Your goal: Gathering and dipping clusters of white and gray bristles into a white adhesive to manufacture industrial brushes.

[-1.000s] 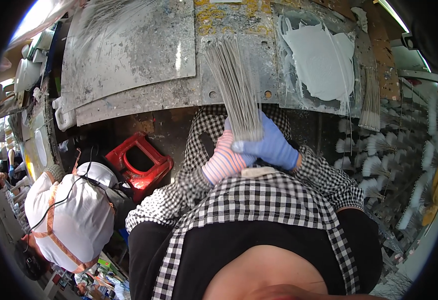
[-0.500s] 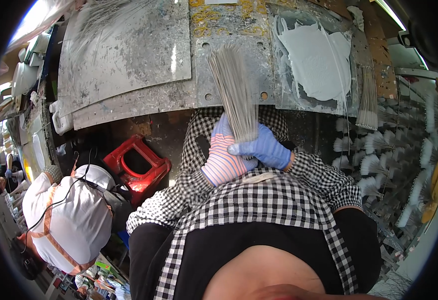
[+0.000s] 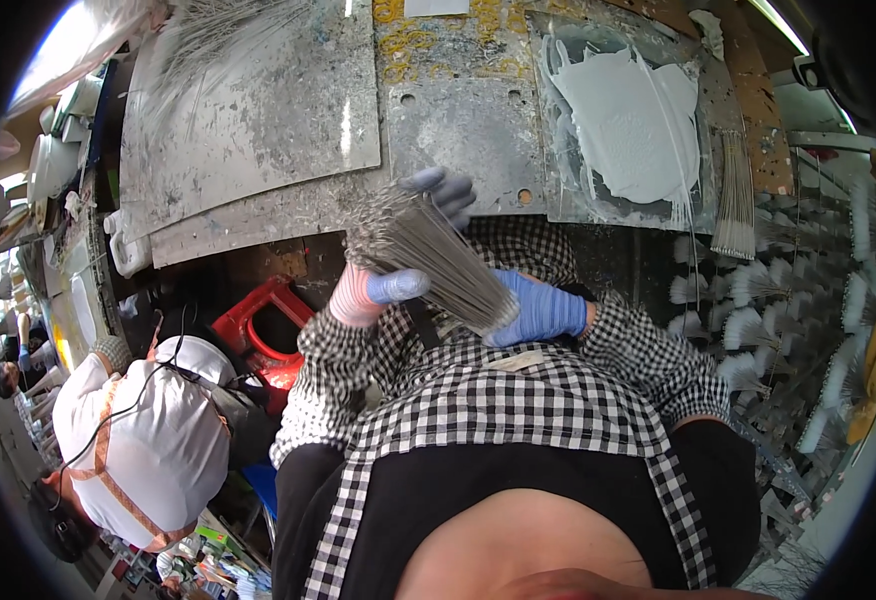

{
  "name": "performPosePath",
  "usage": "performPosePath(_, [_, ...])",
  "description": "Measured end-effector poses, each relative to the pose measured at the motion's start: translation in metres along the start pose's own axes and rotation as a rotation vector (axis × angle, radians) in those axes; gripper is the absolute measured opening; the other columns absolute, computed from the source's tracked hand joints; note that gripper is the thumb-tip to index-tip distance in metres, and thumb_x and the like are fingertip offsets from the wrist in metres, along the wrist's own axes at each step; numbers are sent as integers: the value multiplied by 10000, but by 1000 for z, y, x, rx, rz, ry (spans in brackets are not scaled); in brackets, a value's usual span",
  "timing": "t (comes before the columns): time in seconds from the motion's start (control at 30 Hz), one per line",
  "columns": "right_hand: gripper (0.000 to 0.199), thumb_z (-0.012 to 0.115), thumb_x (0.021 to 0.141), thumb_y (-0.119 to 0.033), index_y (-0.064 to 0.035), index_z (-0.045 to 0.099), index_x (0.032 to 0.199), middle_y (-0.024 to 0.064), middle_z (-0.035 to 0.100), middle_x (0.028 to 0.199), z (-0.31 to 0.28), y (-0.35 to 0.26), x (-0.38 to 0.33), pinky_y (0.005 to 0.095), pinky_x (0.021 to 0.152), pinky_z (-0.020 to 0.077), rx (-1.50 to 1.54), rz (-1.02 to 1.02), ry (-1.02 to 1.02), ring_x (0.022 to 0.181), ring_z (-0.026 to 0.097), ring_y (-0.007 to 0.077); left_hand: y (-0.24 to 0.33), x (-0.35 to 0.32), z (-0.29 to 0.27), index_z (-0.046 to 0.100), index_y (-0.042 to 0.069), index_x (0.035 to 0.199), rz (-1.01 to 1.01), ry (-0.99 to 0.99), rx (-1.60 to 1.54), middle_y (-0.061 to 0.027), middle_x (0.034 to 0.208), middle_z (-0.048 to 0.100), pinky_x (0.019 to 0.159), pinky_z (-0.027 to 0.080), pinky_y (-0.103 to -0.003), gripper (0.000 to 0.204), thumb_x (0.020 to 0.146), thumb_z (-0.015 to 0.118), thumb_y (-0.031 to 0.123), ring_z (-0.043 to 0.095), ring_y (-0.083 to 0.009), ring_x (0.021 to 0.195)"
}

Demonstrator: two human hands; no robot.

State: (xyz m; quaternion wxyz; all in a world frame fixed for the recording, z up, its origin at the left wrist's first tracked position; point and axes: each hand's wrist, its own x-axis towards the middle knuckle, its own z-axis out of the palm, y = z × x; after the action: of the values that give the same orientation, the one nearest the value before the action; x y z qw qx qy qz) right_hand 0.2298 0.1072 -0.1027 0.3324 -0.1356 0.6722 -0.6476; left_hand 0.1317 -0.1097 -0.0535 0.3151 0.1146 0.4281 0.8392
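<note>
A thick bundle of thin grey metal wires slants above my lap, its tangled-looking far end to the left and its flat, even end to the right. My left hand, in a striped glove with grey-blue fingertips, cups the far end. Its thumb lies on the near side, and its fingers reach round beneath and show beyond the bundle. At the even end, my right hand in a blue glove is closed on the wires, with its fingers partly hidden. The bundle hangs just short of the worktable's front edge.
Ahead is a stained worktable with a metal plate. White paste covers a board on the right, beside more wires. White brushes hang at right. A red stool and a person in white are at left.
My left hand has moved from the bundle's near end to its far end. The bundle has tipped left and come back off the metal plate, while my right hand stays at the near end.
</note>
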Motion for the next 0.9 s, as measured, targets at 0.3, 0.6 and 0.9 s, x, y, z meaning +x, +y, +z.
performPosePath(0.3, [767, 890, 718, -278, -17, 542, 1351, 148, 631, 1286, -88, -42, 49, 423, 1059, 499, 5, -120, 66, 1177, 618, 249, 37, 73, 42, 534, -40, 1280, 532, -438, 241, -141, 1088, 714, 873, 572, -339, 615, 759, 836, 85, 702, -185, 987])
performPosePath(0.6, [735, 729, 910, -396, -84, 433, 1507, 206, 637, 1253, -159, -245, 85, 416, 1018, 520, -1192, -944, 524, 1180, 619, 340, 41, 128, 25, 608, 43, 1118, 517, 107, 841, -35, 931, 719, 784, 582, -290, 411, 755, 801, 51, 688, -108, 853])
performPosePath(0.9, [907, 553, 894, -746, -65, 474, 1488, 242, 564, 1397, -75, -262, 138, 503, 1085, 459, -1323, -800, -188, 1322, 517, 418, 10, 117, -6, 590, 41, 1271, 574, 57, 1124, -96, 1105, 709, 892, 571, -330, 503, 828, 800, 152, 685, -169, 1003])
